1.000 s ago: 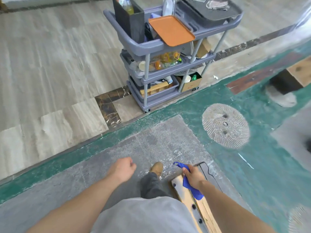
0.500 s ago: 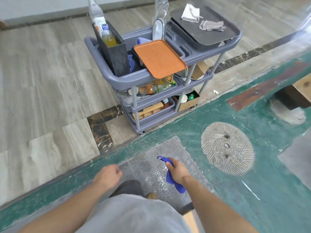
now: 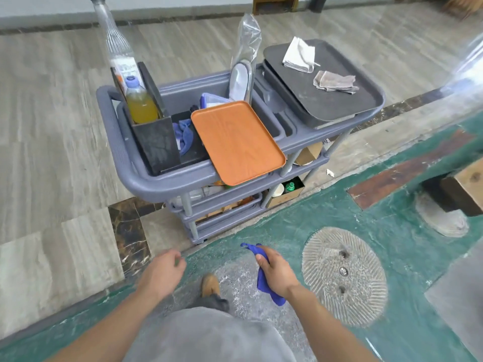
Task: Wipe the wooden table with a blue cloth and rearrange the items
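Observation:
My right hand [image 3: 277, 273] grips a bunched blue cloth [image 3: 262, 282] low in the view, above the floor. My left hand [image 3: 163, 271] hangs beside it with the fingers loosely curled and nothing in them. Just ahead stands a grey three-tier cart [image 3: 136, 184]. An orange tray [image 3: 236, 142] lies tilted on its top tier, and a dark grey tray [image 3: 337, 100] carries a white napkin [image 3: 299, 54] and a grey rag [image 3: 334, 82]. A wooden table corner [image 3: 465, 189] shows at the right edge.
A black holder [image 3: 156, 142] on the cart holds a bottle of yellow liquid [image 3: 139, 103] and a tall clear bottle [image 3: 117, 45]. More blue cloths [image 3: 183, 134] lie in the top bin. A round ribbed floor patch [image 3: 345, 275] sits to my right; my shoe [image 3: 210, 284] is below.
I have walked toward the cart, which now looms larger and nearer. The wooden piece under my right hand has dropped out of view. The blue cloth stays in my right hand.

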A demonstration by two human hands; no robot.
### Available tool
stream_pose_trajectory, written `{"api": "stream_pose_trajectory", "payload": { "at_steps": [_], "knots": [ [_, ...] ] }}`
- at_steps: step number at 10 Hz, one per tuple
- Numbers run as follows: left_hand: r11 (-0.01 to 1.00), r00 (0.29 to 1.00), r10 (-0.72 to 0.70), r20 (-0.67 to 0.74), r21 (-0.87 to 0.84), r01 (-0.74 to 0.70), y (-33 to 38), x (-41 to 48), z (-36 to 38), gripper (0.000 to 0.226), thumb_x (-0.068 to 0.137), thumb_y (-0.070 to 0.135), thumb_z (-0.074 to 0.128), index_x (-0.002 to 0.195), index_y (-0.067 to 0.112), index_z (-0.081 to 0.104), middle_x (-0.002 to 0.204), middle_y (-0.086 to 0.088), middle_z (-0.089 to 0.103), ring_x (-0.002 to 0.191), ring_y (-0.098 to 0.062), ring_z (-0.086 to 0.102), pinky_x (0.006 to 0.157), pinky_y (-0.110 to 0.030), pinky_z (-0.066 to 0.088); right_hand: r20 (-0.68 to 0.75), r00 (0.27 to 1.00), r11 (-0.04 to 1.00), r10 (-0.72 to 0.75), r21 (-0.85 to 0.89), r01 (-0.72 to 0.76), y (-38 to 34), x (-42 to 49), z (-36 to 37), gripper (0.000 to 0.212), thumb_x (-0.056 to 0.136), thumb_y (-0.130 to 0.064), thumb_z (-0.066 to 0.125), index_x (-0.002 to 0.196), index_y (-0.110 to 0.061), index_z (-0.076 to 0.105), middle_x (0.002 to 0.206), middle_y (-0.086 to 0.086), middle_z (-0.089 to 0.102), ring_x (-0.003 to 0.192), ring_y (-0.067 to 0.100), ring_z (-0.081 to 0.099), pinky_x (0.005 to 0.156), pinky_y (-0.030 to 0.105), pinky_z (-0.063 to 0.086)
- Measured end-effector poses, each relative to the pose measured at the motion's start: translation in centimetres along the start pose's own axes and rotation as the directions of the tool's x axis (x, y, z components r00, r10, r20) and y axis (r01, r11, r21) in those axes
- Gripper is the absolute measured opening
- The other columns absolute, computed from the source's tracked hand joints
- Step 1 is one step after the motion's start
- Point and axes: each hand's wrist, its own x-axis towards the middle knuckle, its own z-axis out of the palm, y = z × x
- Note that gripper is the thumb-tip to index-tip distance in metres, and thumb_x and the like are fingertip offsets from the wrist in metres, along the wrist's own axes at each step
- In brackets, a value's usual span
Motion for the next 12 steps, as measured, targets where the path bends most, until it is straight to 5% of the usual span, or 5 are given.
{"api": "stream_pose_trajectory", "payload": {
  "at_steps": [3,5,9,11,12],
  "knots": [
    [0.967,0.881,0.149,-0.450,-0.118,-0.224,10.7,9.5,-5.7,0.038,0.102,0.029,0.055,0.136,0.012,0.061,0.134,-0.002,0.061,0.125,-0.025,0.055,0.105,-0.046,0.046,-0.273,0.899,0.931,-0.343,0.026,0.363,-8.6,6.3,-11.7,0.037,0.110,-0.026,0.048,0.147,-0.026,0.055,0.155,-0.008,0.050,0.146,0.009,0.040,0.122,0.031,0.028],
    [1.000,0.886,0.017,-0.464,-0.003,-0.020,13.3,14.1,-5.7,0.050,0.102,0.033,0.057,0.148,0.015,0.053,0.158,-0.008,0.046,0.150,-0.028,0.036,0.117,-0.052,0.030,-0.219,0.846,0.869,-0.487,-0.216,0.445,-15.8,16.4,-15.0,0.043,0.110,-0.026,0.047,0.151,-0.014,0.051,0.161,0.003,0.044,0.144,0.028,0.044,0.118,0.042,0.034],
    [0.992,0.878,-0.088,-0.471,0.041,0.122,15.1,14.0,-4.3,0.060,0.103,0.037,0.032,0.160,0.020,0.038,0.168,0.001,0.031,0.159,-0.019,0.017,0.128,-0.037,0.004,0.020,0.900,0.706,-0.436,-0.613,0.356,-19.8,29.4,-12.0,0.068,0.108,-0.052,0.025,0.166,-0.020,0.012,0.175,0.007,0.002,0.160,0.034,0.005,0.118,0.053,0.026],
    [0.975,0.808,-0.223,-0.546,-0.131,0.180,16.6,12.5,-3.8,0.051,0.102,0.029,0.047,0.150,0.013,0.051,0.161,-0.006,0.043,0.152,-0.025,0.035,0.124,-0.045,0.029,0.079,0.897,0.677,-0.435,-0.628,0.384,-19.9,29.0,-12.9,0.076,0.104,-0.060,0.023,0.166,-0.023,0.003,0.175,0.012,-0.006,0.161,0.034,-0.007,0.125,0.053,0.011],
    [0.942,0.711,-0.327,-0.622,-0.274,0.194,17.6,8.6,-2.2,0.047,0.094,0.032,0.040,0.124,0.008,0.068,0.123,-0.007,0.066,0.113,-0.030,0.064,0.096,-0.051,0.053,0.043,0.879,0.724,-0.475,-0.548,0.419,-20.0,28.0,-14.4,0.071,0.104,-0.059,0.026,0.166,-0.025,0.014,0.175,0.010,0.002,0.161,0.031,-0.001,0.124,0.053,0.012]
  ]
}}
